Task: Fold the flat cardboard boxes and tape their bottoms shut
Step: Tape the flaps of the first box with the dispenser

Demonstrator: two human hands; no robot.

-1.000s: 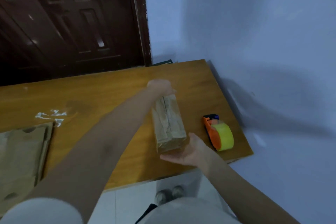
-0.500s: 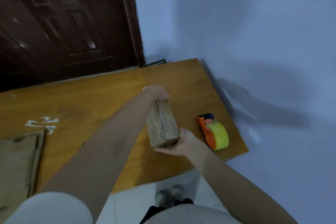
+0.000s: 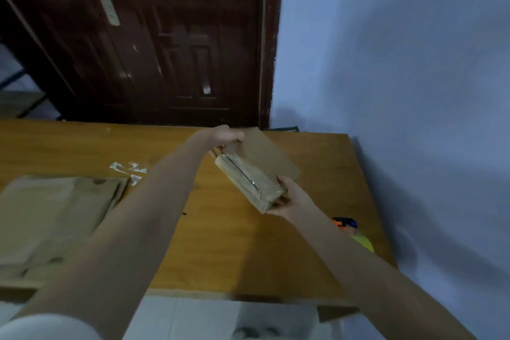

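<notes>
A small folded cardboard box [image 3: 256, 171] hangs tilted above the wooden table [image 3: 220, 243], its taped bottom seam facing me. My left hand [image 3: 223, 136] grips its far end from above. My right hand [image 3: 292, 199] holds its near end from below, fingers curled round the corner. A stack of flat cardboard boxes [image 3: 52, 215] lies on the table's left side. The orange tape dispenser [image 3: 350, 229] with its yellow-green roll lies at the right edge, partly hidden by my right forearm.
A dark wooden door [image 3: 154, 36] stands behind the table and a pale blue wall [image 3: 400, 91] runs along its right side. White marks [image 3: 129, 170] show on the tabletop. Light floor tiles and shoes [image 3: 256, 332] lie below the near edge.
Both hands lifted the box off the table and tilted it, bringing a broad side into view. The camera view swung left, showing more of the flat stack.
</notes>
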